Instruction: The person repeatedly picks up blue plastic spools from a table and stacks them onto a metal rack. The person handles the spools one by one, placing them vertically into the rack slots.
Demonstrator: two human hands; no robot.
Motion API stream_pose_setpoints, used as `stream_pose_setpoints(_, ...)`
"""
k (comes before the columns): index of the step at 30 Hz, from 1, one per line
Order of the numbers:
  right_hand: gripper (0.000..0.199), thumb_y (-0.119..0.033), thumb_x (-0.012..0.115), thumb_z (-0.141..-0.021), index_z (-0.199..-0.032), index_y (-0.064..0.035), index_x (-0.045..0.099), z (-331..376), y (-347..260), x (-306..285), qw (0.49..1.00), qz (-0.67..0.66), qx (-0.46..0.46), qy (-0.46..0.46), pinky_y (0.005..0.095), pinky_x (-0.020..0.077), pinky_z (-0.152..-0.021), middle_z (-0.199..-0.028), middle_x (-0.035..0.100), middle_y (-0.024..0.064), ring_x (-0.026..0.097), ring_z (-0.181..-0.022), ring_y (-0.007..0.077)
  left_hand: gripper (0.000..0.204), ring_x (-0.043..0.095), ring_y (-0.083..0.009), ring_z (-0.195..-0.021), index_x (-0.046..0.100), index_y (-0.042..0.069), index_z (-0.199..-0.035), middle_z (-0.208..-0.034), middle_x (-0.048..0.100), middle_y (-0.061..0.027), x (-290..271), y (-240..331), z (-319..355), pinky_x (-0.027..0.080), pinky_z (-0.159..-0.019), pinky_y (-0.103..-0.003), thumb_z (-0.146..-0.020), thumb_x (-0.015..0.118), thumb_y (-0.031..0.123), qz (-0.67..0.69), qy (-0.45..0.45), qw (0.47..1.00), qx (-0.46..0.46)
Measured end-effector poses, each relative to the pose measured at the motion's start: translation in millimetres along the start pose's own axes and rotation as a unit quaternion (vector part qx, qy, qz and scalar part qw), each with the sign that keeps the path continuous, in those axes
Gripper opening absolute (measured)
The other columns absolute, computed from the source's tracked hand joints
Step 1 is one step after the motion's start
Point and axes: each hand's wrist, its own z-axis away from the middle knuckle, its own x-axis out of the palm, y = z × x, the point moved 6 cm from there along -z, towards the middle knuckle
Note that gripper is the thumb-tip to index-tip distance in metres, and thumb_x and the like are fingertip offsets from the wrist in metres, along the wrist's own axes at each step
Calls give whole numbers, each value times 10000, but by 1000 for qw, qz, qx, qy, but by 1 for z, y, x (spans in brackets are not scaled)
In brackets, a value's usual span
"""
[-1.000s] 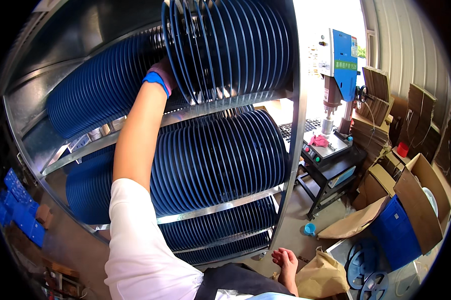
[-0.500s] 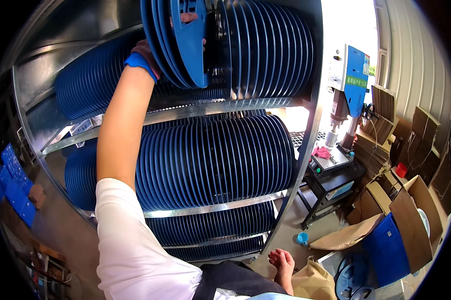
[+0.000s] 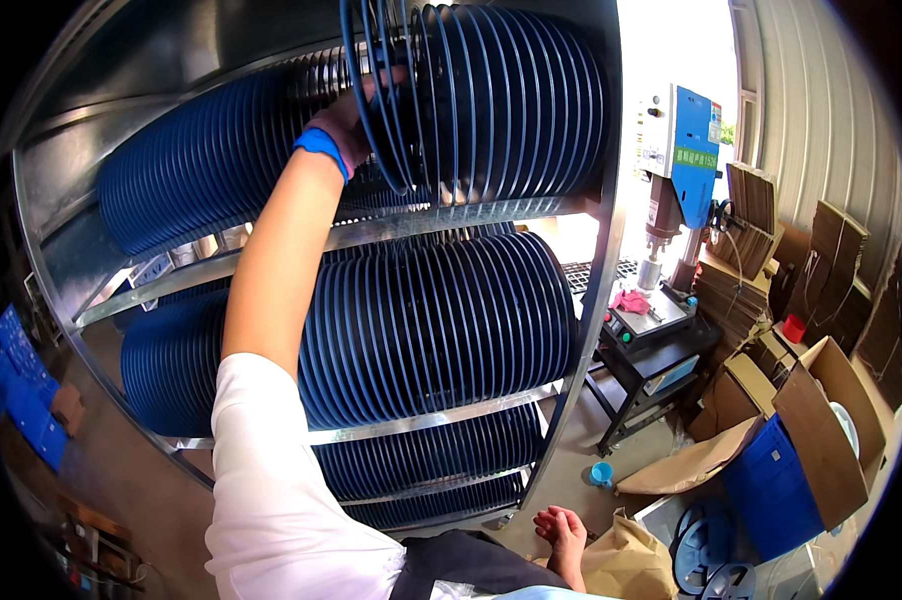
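My left hand [image 3: 349, 128], in a glove with a blue cuff, reaches up to the top shelf. Its fingers are wrapped round the inner part of a few blue plastic reels [image 3: 372, 125], seen nearly edge-on. These stand beside the right-hand row of reels [image 3: 511, 105]; whether they touch it I cannot tell. Left of my hand is another row of upright reels [image 3: 196, 150] on the same shelf. My bare right hand [image 3: 563, 540] hangs low near my apron, fingers curled in, with nothing visible in it.
Lower shelves of the metal rack [image 3: 593, 300] hold more reel rows [image 3: 436, 325]. At right a blue press machine [image 3: 693, 155] stands over a black cart [image 3: 651, 375]. Cardboard boxes [image 3: 821, 430], a blue bin [image 3: 771, 490], a brown paper bag [image 3: 626, 560] and a blue cup [image 3: 601, 474] sit on the floor.
My left hand has moved right with the reels, bringing them close to the right-hand row. They have turned from partly face-on to nearly edge-on. My right hand stays about where it was.
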Motion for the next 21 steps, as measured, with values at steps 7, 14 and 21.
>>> stream_pose_setpoints(7, 243, -210, 521, -957, -1073, -4, 580, 7, 1, 9, 1000, 5, 3, -21, 305, 533, -709, -937, 673, 120, 670, -824, 209, 375, 439, -259, -1275, 476, 73, -1326, -1359, 497, -111, -12, -77, -25, 293, -1104, -348, -961, 461, 159, -246, -35, 968, -14)
stream_pose_setpoints(14, 258, -199, 499, -972, -1088, 16, 579, 25, 1, 2, 1000, 5, -7, -6, 304, 526, -725, -963, 671, 137, 669, -862, 214, 522, 308, -237, -1355, 367, 87, -1407, -1453, 374, -96, 1, -52, 6, 229, -1124, -352, -972, 355, 377, -187, 148, 970, -46)
stream_pose_setpoints(21, 274, -245, 526, -963, -1063, -3, 605, 92, -26, -114, 984, 30, -61, 167, 261, 488, -689, -939, 665, 78, 620, -815, 139, 470, 406, -292, -1300, 408, 11, -1368, -1447, 358, -206, 123, -17, 93, 267, -1109, -364, -989, 346, 282, -97, 346, 904, 233)
